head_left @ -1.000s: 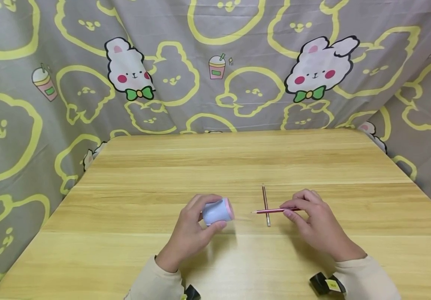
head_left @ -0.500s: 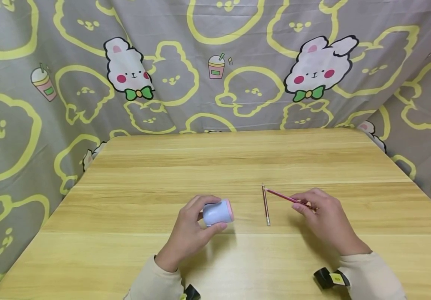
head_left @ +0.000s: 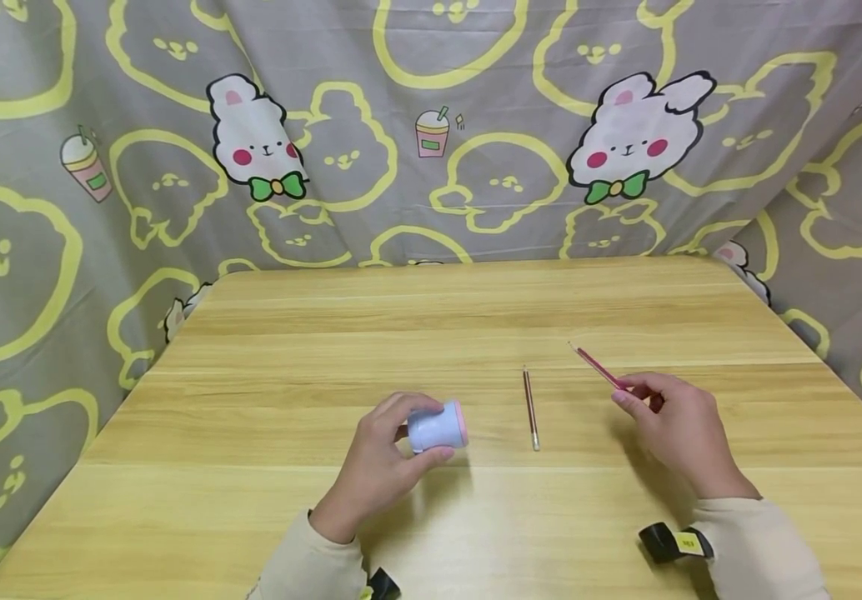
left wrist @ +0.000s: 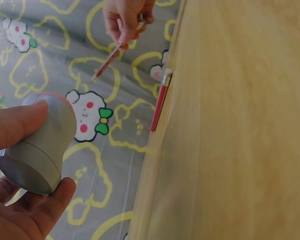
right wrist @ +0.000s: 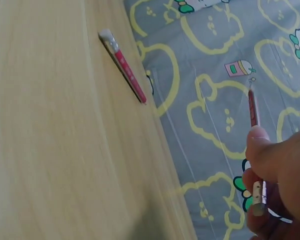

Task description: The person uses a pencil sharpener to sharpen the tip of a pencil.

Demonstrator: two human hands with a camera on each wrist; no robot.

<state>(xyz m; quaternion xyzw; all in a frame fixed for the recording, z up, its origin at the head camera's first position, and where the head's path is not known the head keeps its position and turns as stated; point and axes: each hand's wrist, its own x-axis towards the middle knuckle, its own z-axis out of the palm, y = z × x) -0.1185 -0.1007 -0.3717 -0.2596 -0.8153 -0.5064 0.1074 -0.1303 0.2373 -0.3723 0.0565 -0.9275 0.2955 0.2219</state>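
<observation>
My left hand (head_left: 382, 462) grips a small light-blue pencil sharpener (head_left: 434, 427) with a pink end, tilted on its side above the table. The thumb lies along one side, as the left wrist view shows. In my right hand (head_left: 682, 429), thumb and fingers pinch a dark red pencil (head_left: 598, 367), its pointed tip angled up to the left, away from the sharpener. The pencil's back end (right wrist: 259, 197) sticks out below the fingers in the right wrist view. Between the hands, a second red pencil (head_left: 530, 408) lies on the table, white eraser end towards me.
The wooden table (head_left: 251, 467) spreads under both hands. A grey curtain (head_left: 371, 192) with yellow outlines and white cartoon animals hangs behind its far edge and along both sides. Black wrist straps (head_left: 659, 543) sit by the beige sleeves (head_left: 757, 550).
My right hand has drawn the pencil right and away from the sharpener, its tip swinging from pointing left to pointing up-left. The left hand and the lying pencil stay nearly still.
</observation>
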